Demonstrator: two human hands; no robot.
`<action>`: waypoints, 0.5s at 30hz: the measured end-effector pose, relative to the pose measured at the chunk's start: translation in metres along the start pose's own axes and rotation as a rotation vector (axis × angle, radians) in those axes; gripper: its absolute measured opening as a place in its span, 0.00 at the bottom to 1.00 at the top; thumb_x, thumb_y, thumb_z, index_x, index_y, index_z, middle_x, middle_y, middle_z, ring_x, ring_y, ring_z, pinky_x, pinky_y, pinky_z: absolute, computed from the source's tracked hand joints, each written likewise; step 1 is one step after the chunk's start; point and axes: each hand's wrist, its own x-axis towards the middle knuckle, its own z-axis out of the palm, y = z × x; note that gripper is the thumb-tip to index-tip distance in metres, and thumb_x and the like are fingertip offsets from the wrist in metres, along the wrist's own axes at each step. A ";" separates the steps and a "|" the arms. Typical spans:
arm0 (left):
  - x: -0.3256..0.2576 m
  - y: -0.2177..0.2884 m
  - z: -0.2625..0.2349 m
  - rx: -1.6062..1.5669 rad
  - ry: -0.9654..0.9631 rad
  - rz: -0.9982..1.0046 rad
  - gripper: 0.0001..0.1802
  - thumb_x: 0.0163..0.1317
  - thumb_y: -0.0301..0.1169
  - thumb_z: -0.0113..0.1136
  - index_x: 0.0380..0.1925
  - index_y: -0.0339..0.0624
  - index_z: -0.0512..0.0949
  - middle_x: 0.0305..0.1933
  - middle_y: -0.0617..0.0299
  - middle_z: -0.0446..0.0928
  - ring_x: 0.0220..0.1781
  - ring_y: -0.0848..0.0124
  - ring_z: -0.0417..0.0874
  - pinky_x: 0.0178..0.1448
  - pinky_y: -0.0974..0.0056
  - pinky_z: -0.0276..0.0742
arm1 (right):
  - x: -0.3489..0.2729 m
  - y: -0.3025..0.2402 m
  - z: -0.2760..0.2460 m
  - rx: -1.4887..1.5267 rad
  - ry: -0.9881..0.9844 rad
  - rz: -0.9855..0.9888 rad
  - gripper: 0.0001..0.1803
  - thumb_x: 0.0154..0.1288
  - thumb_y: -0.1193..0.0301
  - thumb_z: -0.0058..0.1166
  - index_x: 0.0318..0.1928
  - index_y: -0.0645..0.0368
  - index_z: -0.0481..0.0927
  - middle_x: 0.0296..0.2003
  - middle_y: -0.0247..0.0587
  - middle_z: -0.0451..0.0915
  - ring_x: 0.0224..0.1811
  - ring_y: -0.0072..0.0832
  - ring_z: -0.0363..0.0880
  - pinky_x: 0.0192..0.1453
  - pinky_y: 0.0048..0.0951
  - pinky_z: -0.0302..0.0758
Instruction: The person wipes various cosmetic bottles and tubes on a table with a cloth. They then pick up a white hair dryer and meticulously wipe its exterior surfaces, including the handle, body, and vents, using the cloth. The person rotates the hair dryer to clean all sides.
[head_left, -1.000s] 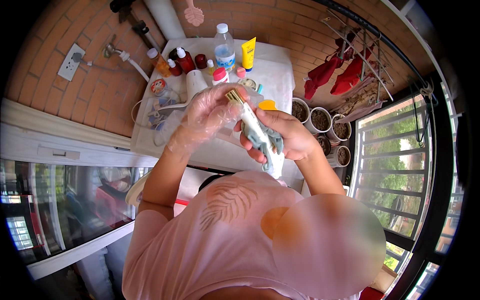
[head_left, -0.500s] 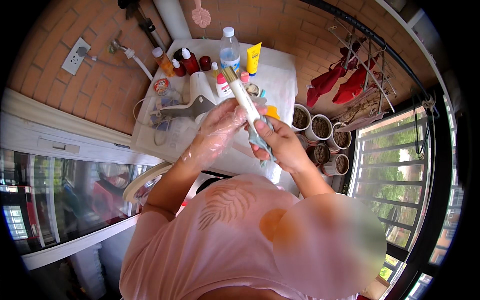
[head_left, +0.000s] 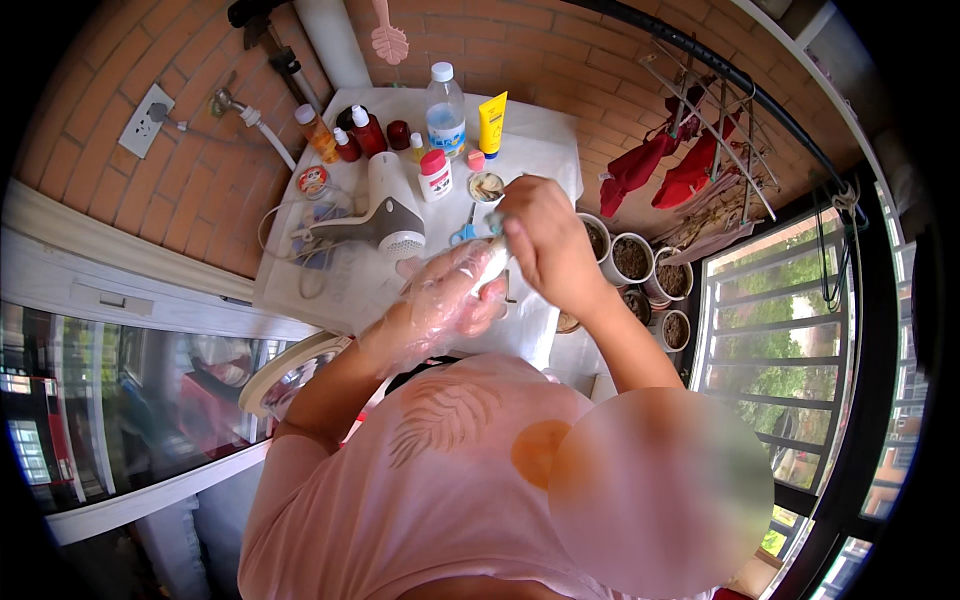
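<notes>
My left hand (head_left: 440, 305) wears a clear plastic glove and is closed around the lower end of a slim white tube (head_left: 493, 262). My right hand (head_left: 545, 235) is bare and grips the tube's upper end from above. Both hands hover over the white-covered table (head_left: 545, 155), just in front of a pair of blue scissors (head_left: 463, 233) and a small bowl (head_left: 486, 187). Most of the tube is hidden between the two hands.
A grey and white hair dryer (head_left: 385, 225) lies left of the hands. A water bottle (head_left: 445, 105), a yellow tube (head_left: 491, 122) and several small red bottles stand at the back. Soil-filled pots (head_left: 630, 258) and red cloths (head_left: 660, 170) on a rack are right.
The tube has dropped from raised and slanting to low over the table. My right hand now sits on top of it and my gloved left hand has slid beneath.
</notes>
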 end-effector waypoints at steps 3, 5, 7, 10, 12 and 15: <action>-0.001 -0.003 0.000 0.372 0.156 0.109 0.18 0.69 0.39 0.43 0.53 0.42 0.66 0.29 0.65 0.66 0.25 0.78 0.64 0.28 0.72 0.63 | -0.005 0.024 -0.006 0.409 0.025 0.698 0.10 0.68 0.70 0.43 0.34 0.65 0.72 0.33 0.43 0.74 0.33 0.32 0.72 0.40 0.30 0.71; 0.001 -0.001 -0.005 0.794 0.237 0.357 0.18 0.67 0.35 0.46 0.54 0.39 0.66 0.29 0.60 0.69 0.27 0.72 0.68 0.30 0.68 0.67 | 0.001 0.031 -0.016 0.850 0.103 0.807 0.13 0.72 0.65 0.40 0.37 0.60 0.74 0.31 0.33 0.77 0.30 0.19 0.73 0.34 0.22 0.71; 0.006 -0.004 -0.012 1.323 0.293 0.738 0.18 0.64 0.30 0.50 0.54 0.37 0.67 0.30 0.54 0.72 0.29 0.63 0.74 0.32 0.61 0.71 | 0.000 0.014 -0.016 0.873 -0.030 0.757 0.13 0.71 0.64 0.42 0.37 0.60 0.75 0.28 0.33 0.78 0.29 0.20 0.74 0.32 0.22 0.71; 0.008 -0.003 -0.013 1.631 0.349 0.776 0.18 0.60 0.28 0.53 0.51 0.43 0.69 0.35 0.49 0.72 0.34 0.49 0.76 0.36 0.51 0.72 | -0.010 0.002 -0.009 0.317 -0.144 0.640 0.16 0.70 0.61 0.44 0.35 0.62 0.76 0.23 0.35 0.76 0.25 0.22 0.75 0.28 0.24 0.71; 0.006 -0.003 -0.013 1.743 0.368 0.677 0.19 0.59 0.30 0.55 0.51 0.45 0.69 0.34 0.53 0.73 0.33 0.52 0.78 0.35 0.53 0.74 | -0.017 0.013 -0.011 0.250 -0.262 0.717 0.19 0.69 0.60 0.45 0.33 0.65 0.75 0.19 0.37 0.74 0.20 0.22 0.73 0.27 0.24 0.71; 0.006 -0.001 -0.018 1.638 0.326 0.703 0.16 0.59 0.27 0.55 0.49 0.44 0.70 0.34 0.53 0.76 0.33 0.52 0.78 0.36 0.55 0.75 | -0.034 0.041 -0.014 0.457 -0.071 0.955 0.19 0.70 0.60 0.43 0.31 0.65 0.74 0.16 0.34 0.70 0.18 0.20 0.70 0.25 0.25 0.70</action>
